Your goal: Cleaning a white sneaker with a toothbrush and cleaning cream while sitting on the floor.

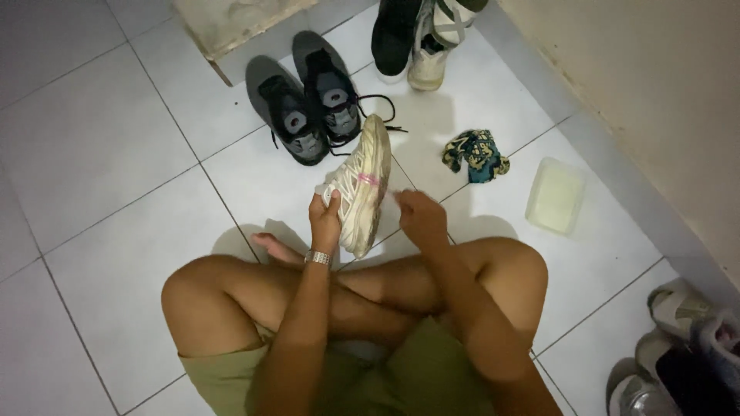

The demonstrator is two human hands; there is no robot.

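Observation:
I sit cross-legged on a white tiled floor. My left hand (324, 218), with a metal bracelet at the wrist, grips a dirty white sneaker (362, 181) by its upper, holding it on its side above my legs. My right hand (420, 216) is against the sneaker's sole side, fingers closed on a small white cloth or wipe (390, 202) that is mostly hidden behind the shoe.
A pair of grey-black sneakers (308, 100) lies just beyond. A crumpled patterned cloth (475, 155) and a pale plastic container (555, 196) sit to the right. More shoes stand at the top (420, 35) and bottom right (682, 347). A wall runs along the right.

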